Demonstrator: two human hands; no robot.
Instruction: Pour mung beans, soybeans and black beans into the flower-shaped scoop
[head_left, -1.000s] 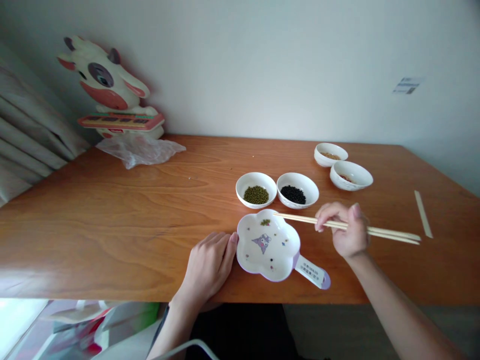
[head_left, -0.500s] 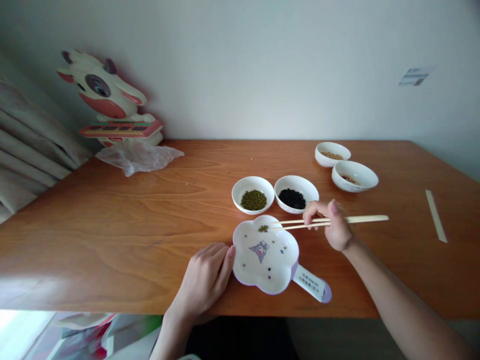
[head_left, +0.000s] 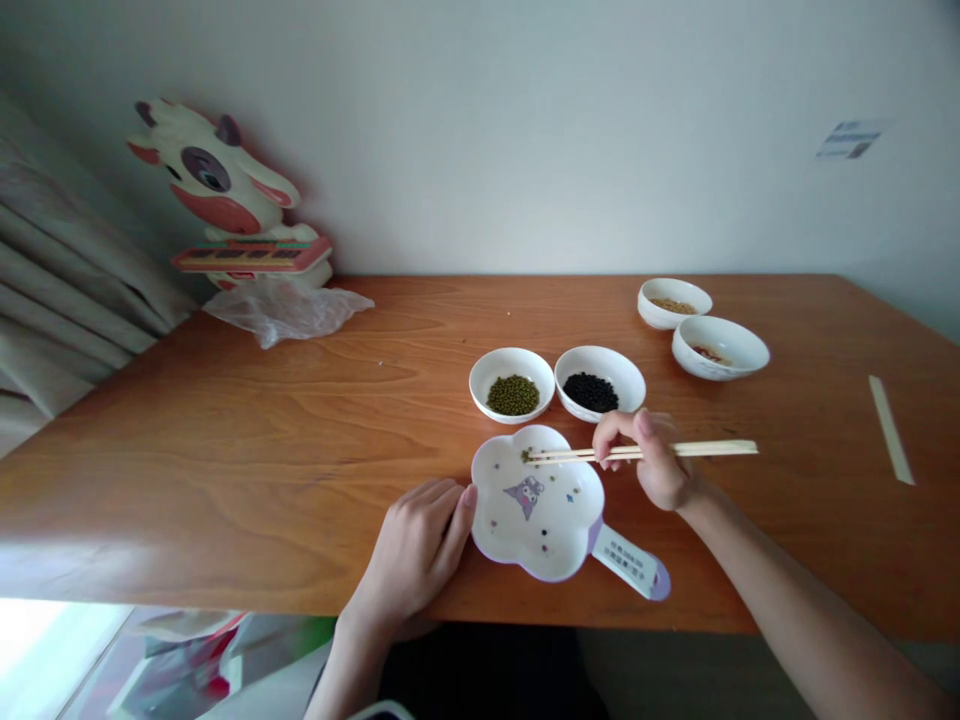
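Observation:
A flower-shaped white dish (head_left: 555,510) with purple edging, a printed cartoon figure and a labelled handle lies near the table's front edge. My left hand (head_left: 420,535) is closed at its left rim, thumb against the edge; some fingers are hidden. My right hand (head_left: 652,460) holds a pair of wooden chopsticks (head_left: 709,449), their tips close together inside the dish's upper part. At those tips lie a few mung beans (head_left: 526,456). Just behind the dish, one white bowl (head_left: 480,385) holds mung beans and another white bowl (head_left: 634,375) holds black beans.
Two more white bowls, one with tan bits (head_left: 652,316) and one with reddish bits (head_left: 739,355), stand at the back right. A pale strip (head_left: 892,430) lies at the right. A cow toy keyboard (head_left: 247,220) and a plastic bag (head_left: 292,312) sit at the back left.
The chopstick tips have come closer together and moved slightly left onto the mung beans in the dish. My left hand stays at the rim. The view has shifted a little.

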